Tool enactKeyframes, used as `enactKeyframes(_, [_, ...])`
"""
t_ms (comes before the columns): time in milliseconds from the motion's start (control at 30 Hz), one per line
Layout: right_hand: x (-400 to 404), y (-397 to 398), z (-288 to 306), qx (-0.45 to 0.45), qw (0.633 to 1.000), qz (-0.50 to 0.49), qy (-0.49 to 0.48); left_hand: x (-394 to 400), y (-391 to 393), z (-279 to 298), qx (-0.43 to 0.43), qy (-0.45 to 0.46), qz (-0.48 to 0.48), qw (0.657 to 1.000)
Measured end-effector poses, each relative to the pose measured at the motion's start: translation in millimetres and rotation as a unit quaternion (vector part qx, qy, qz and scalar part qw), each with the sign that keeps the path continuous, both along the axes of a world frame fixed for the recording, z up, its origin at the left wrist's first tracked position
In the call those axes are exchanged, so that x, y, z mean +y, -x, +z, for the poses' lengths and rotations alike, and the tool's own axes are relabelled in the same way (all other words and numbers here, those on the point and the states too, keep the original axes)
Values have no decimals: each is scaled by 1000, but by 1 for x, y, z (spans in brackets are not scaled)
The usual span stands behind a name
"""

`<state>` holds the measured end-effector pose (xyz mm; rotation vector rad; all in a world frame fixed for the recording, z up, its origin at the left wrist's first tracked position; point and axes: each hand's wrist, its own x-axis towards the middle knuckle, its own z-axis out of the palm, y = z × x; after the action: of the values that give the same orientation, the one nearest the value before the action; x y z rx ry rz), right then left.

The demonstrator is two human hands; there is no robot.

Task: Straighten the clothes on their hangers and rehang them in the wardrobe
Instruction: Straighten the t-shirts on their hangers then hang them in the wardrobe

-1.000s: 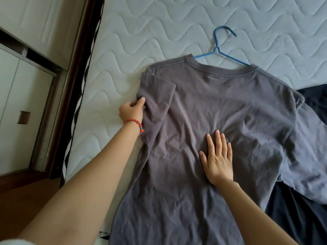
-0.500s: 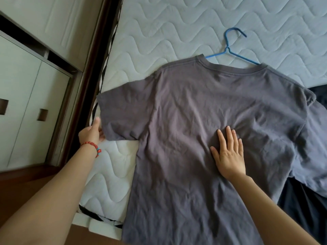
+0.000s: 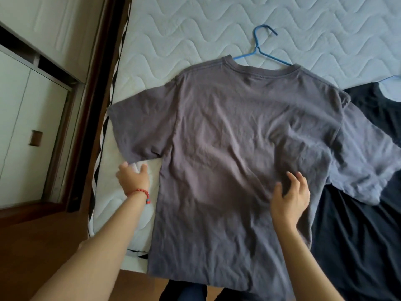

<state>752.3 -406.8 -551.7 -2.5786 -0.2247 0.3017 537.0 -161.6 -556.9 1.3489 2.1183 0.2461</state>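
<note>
Grey T-shirt [image 3: 227, 148] flat on quilted mattress [image 3: 195, 29], collar at 12 o'clock, hem at 6. Left hand [image 3: 133, 179] at 9 o'clock side, just below spread left sleeve, fingers loosely open, holding nothing. Right hand [image 3: 290, 196] over lower right torso, fingers relaxed, slightly lifted; contact unclear. Fabric wrinkled. Blue hanger [image 3: 263, 51] hook protrudes from collar. Dark garment [image 3: 358, 224] at 3 o'clock, under right sleeve.

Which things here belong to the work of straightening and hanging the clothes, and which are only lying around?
Belong to the job:
grey T-shirt
blue hanger inside its neck
dark garment partly under it
left hand
right hand
wardrobe doors

Only around:
quilted mattress
red bracelet
</note>
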Motion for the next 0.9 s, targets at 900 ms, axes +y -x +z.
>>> enactKeyframes(900, [-118, 21, 23, 556, 686, -289, -370, -86, 69, 4, -25, 149, -158, 976])
